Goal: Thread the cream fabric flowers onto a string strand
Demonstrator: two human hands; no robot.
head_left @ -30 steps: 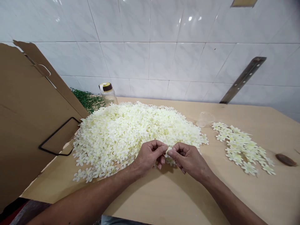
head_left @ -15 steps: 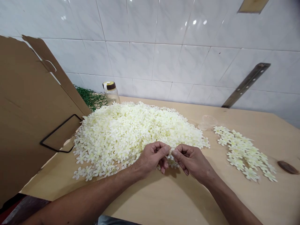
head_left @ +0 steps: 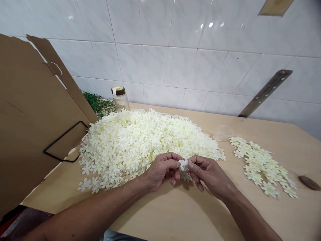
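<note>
Between my fingertips is a small white artificial flower (head_left: 183, 164), held just above the front edge of a large heap of pale yellow-white artificial flowers (head_left: 140, 137). My left hand (head_left: 165, 170) pinches it from the left with thumb and forefinger. From the other side, my right hand (head_left: 205, 171) grips it, also by thumb and forefinger. Whether it is one blossom or a few stacked together, I cannot tell. Over to the right, a smaller spread of similar flowers (head_left: 263, 165) lies flat on the wooden table (head_left: 173, 214).
Behind the heap stand a bottle with a brown and yellow cap (head_left: 120, 98) and green artificial foliage (head_left: 97, 103). An upright cardboard sheet (head_left: 37, 117) borders the left, near a black wire frame (head_left: 62, 140). A clear plastic dish (head_left: 222, 132) sits behind the smaller spread. A metal bracket (head_left: 265, 93) leans at the tiled wall.
My fingertips have moved slightly apart, and more of the white flower shows between them. The view has shifted a little. The heap and the smaller spread look the same.
</note>
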